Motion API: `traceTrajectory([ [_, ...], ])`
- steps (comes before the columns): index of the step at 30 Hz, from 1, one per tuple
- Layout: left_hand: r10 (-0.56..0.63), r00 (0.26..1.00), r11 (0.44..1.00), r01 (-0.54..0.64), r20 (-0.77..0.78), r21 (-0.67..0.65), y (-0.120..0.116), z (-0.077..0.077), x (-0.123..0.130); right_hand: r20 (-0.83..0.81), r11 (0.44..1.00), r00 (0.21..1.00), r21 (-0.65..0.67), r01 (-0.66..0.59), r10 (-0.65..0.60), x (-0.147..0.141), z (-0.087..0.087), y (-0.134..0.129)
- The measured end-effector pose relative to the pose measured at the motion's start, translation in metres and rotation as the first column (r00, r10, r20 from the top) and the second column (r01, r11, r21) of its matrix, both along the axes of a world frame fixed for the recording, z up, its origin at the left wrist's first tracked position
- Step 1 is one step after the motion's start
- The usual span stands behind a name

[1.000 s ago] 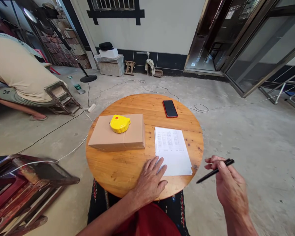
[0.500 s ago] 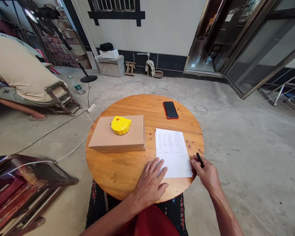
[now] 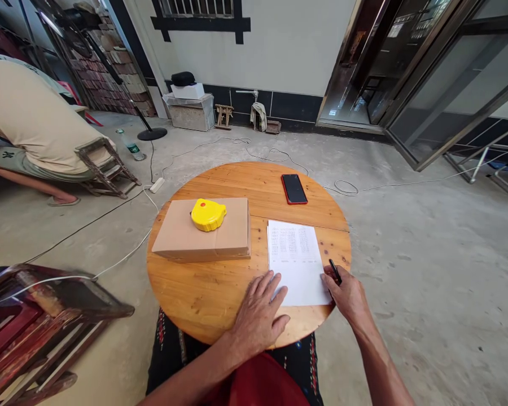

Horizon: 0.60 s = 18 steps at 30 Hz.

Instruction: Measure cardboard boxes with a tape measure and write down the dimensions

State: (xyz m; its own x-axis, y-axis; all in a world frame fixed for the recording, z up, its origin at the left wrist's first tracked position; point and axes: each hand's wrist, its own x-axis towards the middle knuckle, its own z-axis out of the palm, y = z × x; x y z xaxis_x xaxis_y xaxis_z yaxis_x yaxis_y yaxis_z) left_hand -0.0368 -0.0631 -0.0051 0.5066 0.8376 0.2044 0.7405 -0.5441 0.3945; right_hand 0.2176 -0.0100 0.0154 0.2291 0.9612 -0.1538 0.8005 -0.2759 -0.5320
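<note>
On a round wooden table (image 3: 203,287) lie a few sheets of white paper (image 3: 298,276), with rows of writing on the upper half. My left hand (image 3: 260,310) rests flat at the paper's lower left edge, its fingers spread and the tips on the sheet. A black pen (image 3: 334,272) is gripped in my right hand (image 3: 349,296), at the paper's lower right side; the pen's writing end is hidden by the fingers. To the left a yellow tape measure (image 3: 208,215) sits on a closed cardboard box (image 3: 178,234). A phone with a red edge (image 3: 294,189) lies beyond the paper.
At the left a person (image 3: 38,118) sits bent over on a small wooden stool (image 3: 105,163). A wooden chair (image 3: 59,321) stands near left. White cables (image 3: 127,256) run over the concrete floor, past a plastic bottle (image 3: 131,146). A glass door (image 3: 461,84) stands at the right.
My right hand has moved a little left with the pen, further onto the paper's right edge. My left hand has stayed where it was.
</note>
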Motion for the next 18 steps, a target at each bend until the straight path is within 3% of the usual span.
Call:
traceTrajectory([
  [18,-0.008,1.0,1.0,0.008,0.002,0.003,0.0004,0.0015,-0.0001,0.118,0.996,0.991,-0.076,-0.053,0.062,-0.0074,0.0063,0.0021],
])
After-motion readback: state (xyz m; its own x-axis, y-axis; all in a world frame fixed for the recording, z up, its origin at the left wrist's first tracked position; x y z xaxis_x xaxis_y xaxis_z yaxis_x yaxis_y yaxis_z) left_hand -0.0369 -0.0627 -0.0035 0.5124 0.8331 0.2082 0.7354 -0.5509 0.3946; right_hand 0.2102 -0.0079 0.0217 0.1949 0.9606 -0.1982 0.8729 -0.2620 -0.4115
